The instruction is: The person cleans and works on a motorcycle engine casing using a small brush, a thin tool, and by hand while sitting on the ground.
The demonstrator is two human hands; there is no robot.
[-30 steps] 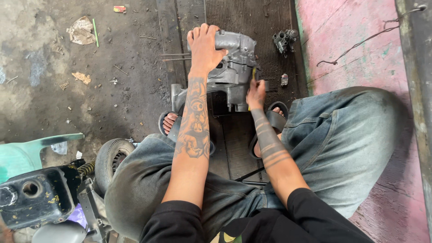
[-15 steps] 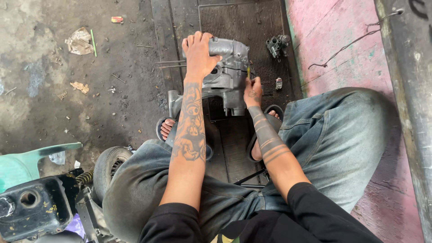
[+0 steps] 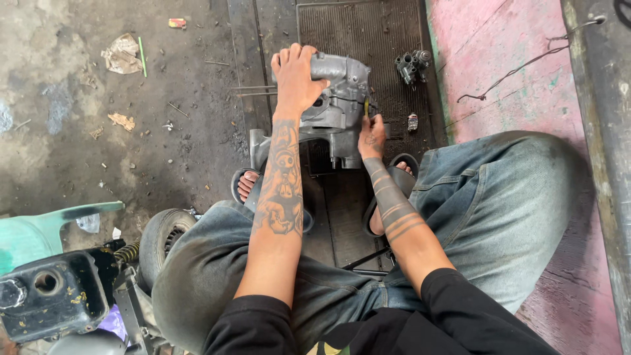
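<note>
A grey metal engine casing stands on the dark floor mat between my feet. My left hand is clamped over its top left side, fingers wrapped on the housing. My right hand is against the casing's right side and grips a thin tool with a yellow handle, its tip at the casing. Both forearms are tattooed. I sit with knees apart in blue jeans and sandals.
A small grey metal part lies on the mat beyond the casing, and a tiny piece beside my right hand. A wire crosses the pink floor at right. A small wheel, black fuel tank and green panel sit at lower left. Litter dots the concrete.
The view has shifted slightly; both hands stay on the casing, the right hand keeping the yellow-handled tool at its side.
</note>
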